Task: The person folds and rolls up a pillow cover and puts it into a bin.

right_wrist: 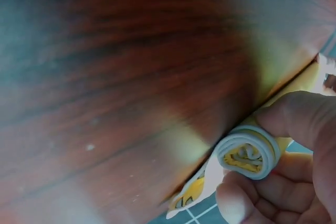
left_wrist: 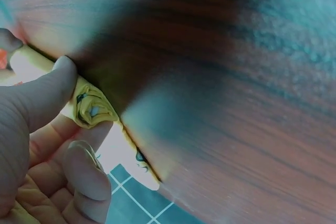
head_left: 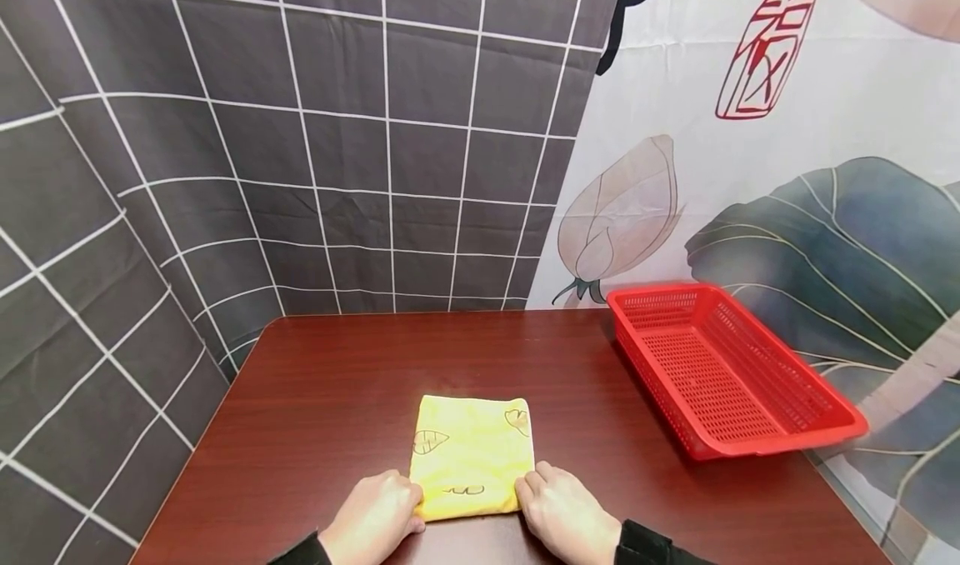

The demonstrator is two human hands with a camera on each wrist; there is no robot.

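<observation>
A yellow cloth point(head_left: 472, 448) with brown leaf-like drawings lies on the table, its near edge rolled up. My left hand point(head_left: 378, 511) grips the left end of the roll, and my right hand point(head_left: 558, 507) grips the right end. In the left wrist view the thumb point(left_wrist: 50, 90) presses on the rolled cloth point(left_wrist: 92, 106), whose coiled end shows, with fingers curled beneath it. From the right wrist, the spiral end of the roll point(right_wrist: 249, 153) with its white edging sits between thumb point(right_wrist: 294, 114) and curled fingers. A flat part of the cloth extends beyond the roll.
The reddish-brown wooden table point(head_left: 337, 382) lies under both hands. An open red plastic basket point(head_left: 675, 407) with perforated walls stands at the table's right edge. Behind hang a grey cloth with a white grid point(head_left: 337, 157) and a white printed curtain point(head_left: 645, 107).
</observation>
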